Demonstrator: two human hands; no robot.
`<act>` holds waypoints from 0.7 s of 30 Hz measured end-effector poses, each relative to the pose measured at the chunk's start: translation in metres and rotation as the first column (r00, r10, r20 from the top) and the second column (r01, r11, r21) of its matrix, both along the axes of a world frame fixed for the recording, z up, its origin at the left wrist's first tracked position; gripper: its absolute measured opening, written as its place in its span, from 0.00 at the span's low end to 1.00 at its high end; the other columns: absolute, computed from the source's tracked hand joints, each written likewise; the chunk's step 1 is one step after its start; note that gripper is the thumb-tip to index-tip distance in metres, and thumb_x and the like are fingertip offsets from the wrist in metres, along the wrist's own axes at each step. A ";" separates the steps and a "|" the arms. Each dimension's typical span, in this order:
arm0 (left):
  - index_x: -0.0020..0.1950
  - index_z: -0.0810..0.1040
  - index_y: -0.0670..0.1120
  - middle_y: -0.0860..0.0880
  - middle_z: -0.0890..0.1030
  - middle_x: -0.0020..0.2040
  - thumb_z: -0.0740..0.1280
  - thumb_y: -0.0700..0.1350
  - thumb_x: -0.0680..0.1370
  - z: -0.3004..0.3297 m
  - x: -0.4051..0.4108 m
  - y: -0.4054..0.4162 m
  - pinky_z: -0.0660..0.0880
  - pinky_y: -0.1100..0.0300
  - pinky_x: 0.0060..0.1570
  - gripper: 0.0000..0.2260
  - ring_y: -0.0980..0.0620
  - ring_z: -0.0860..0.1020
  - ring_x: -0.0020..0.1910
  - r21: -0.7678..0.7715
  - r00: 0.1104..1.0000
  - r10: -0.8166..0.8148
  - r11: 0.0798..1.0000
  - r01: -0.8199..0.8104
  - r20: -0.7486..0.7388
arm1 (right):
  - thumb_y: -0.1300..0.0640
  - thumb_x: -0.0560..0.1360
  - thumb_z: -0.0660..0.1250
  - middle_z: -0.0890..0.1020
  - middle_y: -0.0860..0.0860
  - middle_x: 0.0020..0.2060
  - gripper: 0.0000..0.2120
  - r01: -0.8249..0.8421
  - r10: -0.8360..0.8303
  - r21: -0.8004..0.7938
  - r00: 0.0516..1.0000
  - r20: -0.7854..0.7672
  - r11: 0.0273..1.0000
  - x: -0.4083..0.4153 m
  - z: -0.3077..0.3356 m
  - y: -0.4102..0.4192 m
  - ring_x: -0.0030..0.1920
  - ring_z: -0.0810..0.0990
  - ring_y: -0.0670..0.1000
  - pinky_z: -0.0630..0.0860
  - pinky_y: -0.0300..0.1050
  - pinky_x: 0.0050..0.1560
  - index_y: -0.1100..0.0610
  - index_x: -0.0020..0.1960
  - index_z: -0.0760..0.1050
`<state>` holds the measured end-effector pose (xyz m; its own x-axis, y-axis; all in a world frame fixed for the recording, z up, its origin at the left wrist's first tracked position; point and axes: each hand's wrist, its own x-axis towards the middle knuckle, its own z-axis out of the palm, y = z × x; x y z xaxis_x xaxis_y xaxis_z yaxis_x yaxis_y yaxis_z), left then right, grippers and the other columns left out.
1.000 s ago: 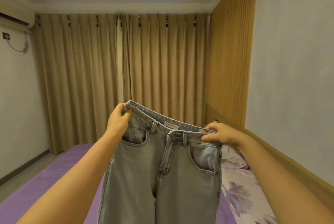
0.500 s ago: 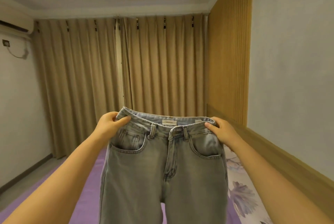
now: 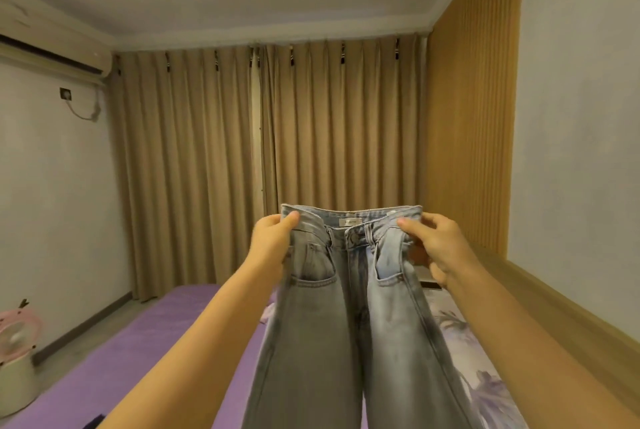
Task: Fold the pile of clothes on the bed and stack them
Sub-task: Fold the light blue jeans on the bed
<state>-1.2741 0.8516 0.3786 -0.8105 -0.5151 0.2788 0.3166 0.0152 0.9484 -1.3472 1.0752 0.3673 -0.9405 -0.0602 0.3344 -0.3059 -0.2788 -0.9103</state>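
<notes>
A pair of light grey-blue jeans (image 3: 346, 318) hangs in the air in front of me, front side towards me, legs dropping out of the frame's bottom. My left hand (image 3: 272, 238) grips the waistband at its left end, thumb on top. My right hand (image 3: 434, 241) grips the waistband at its right end, fingers curled over the denim. The bed (image 3: 145, 342) with its purple sheet lies below the jeans. No pile of other clothes shows in this view.
Tan curtains (image 3: 270, 158) cover the far wall. A wooden slatted panel (image 3: 474, 117) and a low wooden ledge (image 3: 568, 318) run along the right. A floral bedcover (image 3: 485, 383) lies at the right of the bed. A pink fan (image 3: 17, 335) stands on the floor at left.
Both hands have lifted the jeans higher and levelled the waistband. The hands have come closer together, so the waist is narrower and the legs hang nearer each other.
</notes>
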 end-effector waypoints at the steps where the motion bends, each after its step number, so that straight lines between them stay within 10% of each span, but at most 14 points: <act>1: 0.44 0.79 0.37 0.43 0.81 0.37 0.64 0.42 0.80 0.001 0.001 0.011 0.78 0.53 0.40 0.10 0.46 0.79 0.36 -0.026 0.999 -0.027 0.999 0.027 -0.019 | 0.64 0.72 0.72 0.81 0.51 0.39 0.09 0.007 -0.007 -0.002 0.999 -0.042 1.000 0.007 0.002 -0.009 0.31 0.81 0.46 0.74 0.35 0.25 0.56 0.47 0.74; 7: 0.48 0.80 0.40 0.36 0.80 0.43 0.64 0.44 0.79 -0.001 0.001 0.060 0.74 0.47 0.42 0.09 0.45 0.76 0.42 -0.220 0.983 -0.093 0.974 0.056 -0.161 | 0.61 0.71 0.73 0.82 0.53 0.49 0.16 0.096 -0.047 0.143 0.948 -0.314 0.985 0.041 -0.002 -0.043 0.50 0.82 0.51 0.80 0.49 0.52 0.51 0.53 0.72; 14: 0.46 0.81 0.42 0.42 0.83 0.43 0.61 0.46 0.81 0.003 -0.003 0.071 0.76 0.45 0.48 0.12 0.46 0.79 0.43 -0.383 0.988 0.003 0.922 -0.062 -0.153 | 0.63 0.73 0.71 0.82 0.46 0.47 0.13 0.102 -0.049 0.113 0.917 -0.397 0.988 0.051 -0.005 -0.046 0.49 0.82 0.44 0.79 0.37 0.49 0.49 0.52 0.74; 21: 0.52 0.79 0.39 0.41 0.83 0.46 0.69 0.46 0.77 0.006 -0.003 0.073 0.81 0.50 0.48 0.10 0.45 0.82 0.47 -0.090 0.981 -0.128 0.989 0.116 -0.143 | 0.65 0.78 0.61 0.80 0.42 0.57 0.17 -0.079 0.207 0.298 0.881 -0.426 0.951 0.049 -0.014 -0.038 0.58 0.77 0.38 0.74 0.33 0.59 0.50 0.63 0.75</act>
<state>-1.2769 0.9250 0.3850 -0.8124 -0.3860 0.4371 0.4577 0.0423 0.8881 -1.2984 1.0376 0.3534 -0.6675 -0.3279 0.6685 -0.6723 -0.1206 -0.7304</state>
